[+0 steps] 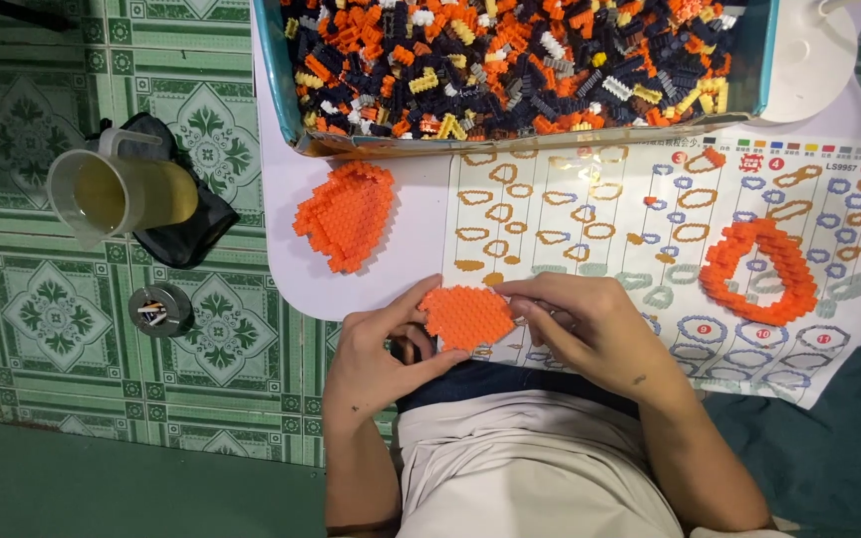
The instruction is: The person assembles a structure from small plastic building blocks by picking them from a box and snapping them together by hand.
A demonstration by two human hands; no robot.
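Both hands hold a flat orange brick-built plate (466, 316) at the near edge of the white table (281, 269). My left hand (381, 351) grips its left and lower side, thumb under the piece. My right hand (585, 324) pinches its right edge, fingers pointing left. A second orange brick-built slab (346, 214) lies on the table farther left. An orange ring of bricks (761, 271) rests on the printed instruction sheet (650, 239) to the right.
A blue-rimmed box (525, 65) full of small orange, black, yellow and white bricks sits at the table's far side. A white lamp base (811, 55) stands beside it. On the green tiled floor, a jug of yellow liquid (122, 191) and a floor drain (159, 310).
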